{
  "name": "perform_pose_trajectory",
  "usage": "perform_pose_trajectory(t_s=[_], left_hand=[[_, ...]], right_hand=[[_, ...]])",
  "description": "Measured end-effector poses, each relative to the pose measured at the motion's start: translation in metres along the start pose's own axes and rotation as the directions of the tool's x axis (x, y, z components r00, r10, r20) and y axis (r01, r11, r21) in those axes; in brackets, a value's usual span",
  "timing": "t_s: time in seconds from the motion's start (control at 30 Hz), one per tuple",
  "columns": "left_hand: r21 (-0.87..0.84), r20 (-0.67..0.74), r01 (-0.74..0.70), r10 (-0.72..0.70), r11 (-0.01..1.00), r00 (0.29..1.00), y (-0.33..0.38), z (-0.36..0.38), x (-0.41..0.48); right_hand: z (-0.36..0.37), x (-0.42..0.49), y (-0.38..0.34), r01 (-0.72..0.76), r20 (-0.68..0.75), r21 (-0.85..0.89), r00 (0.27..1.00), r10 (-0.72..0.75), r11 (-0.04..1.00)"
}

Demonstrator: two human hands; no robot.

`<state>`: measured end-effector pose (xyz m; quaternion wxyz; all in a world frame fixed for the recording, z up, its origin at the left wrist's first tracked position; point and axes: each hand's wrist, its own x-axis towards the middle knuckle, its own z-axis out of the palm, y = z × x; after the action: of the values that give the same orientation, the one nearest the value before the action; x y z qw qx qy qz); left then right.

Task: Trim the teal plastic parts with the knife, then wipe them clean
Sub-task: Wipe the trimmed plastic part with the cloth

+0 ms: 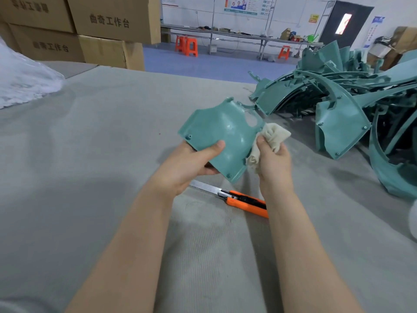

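My left hand (191, 164) grips the near edge of a curved teal plastic part (222, 129), holding it above the grey table with the thumb on its top face. A crumpled off-white cloth (274, 136) is held in my right hand (273, 159) and lies against the part's right edge. Under my hands, an orange utility knife (239, 199) lies on the table with its blade out and pointing left; my right wrist hides the end of its handle.
A big heap of teal plastic parts (352, 105) fills the table's right side. The grey fabric-covered table (90, 166) stretches left. Cardboard boxes (90, 30) stand at the back left, and white plastic wrap (20, 80) lies at the far left.
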<state>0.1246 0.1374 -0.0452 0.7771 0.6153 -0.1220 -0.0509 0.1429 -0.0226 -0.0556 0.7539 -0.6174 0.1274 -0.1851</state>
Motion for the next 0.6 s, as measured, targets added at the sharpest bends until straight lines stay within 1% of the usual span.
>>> perform_pose_trajectory(t_s=[0.1,0.17,0.23,0.3,0.37,0.4,0.53,0.6], left_hand=[[-0.01,0.047,0.025,-0.025,1.0,0.999,0.0,-0.003,0.0],[-0.04,0.029,0.02,-0.019,0.999,0.999,0.002,-0.007,0.0],[-0.082,-0.056,-0.008,0.003,0.997,0.998,0.003,-0.008,0.002],[-0.155,-0.19,-0.043,0.013,0.987,0.982,0.001,-0.004,0.005],[-0.254,-0.291,-0.052,-0.025,0.966,0.956,-0.001,0.0,0.006],[-0.293,-0.304,-0.048,-0.046,0.955,0.952,-0.002,0.002,0.006],[-0.313,-0.231,0.002,-0.078,0.95,0.97,-0.003,-0.001,0.004],[-0.31,-0.201,-0.002,-0.064,0.951,0.977,-0.003,-0.004,0.003]], right_hand=[[-0.008,0.004,-0.001,-0.064,-0.03,0.112,0.997,0.067,0.992],[-0.009,0.003,-0.003,-0.109,-0.016,0.207,0.993,0.115,0.972],[-0.006,0.001,-0.006,-0.179,0.021,0.301,0.983,0.181,0.937],[0.0,-0.004,-0.007,-0.249,0.069,0.359,0.968,0.241,0.899],[0.009,-0.01,-0.006,-0.303,0.123,0.393,0.953,0.277,0.868],[0.013,-0.012,-0.005,-0.323,0.144,0.4,0.946,0.29,0.857],[0.017,-0.015,-0.004,-0.338,0.164,0.371,0.94,0.298,0.865],[0.015,-0.014,-0.005,-0.333,0.152,0.374,0.943,0.297,0.866]])
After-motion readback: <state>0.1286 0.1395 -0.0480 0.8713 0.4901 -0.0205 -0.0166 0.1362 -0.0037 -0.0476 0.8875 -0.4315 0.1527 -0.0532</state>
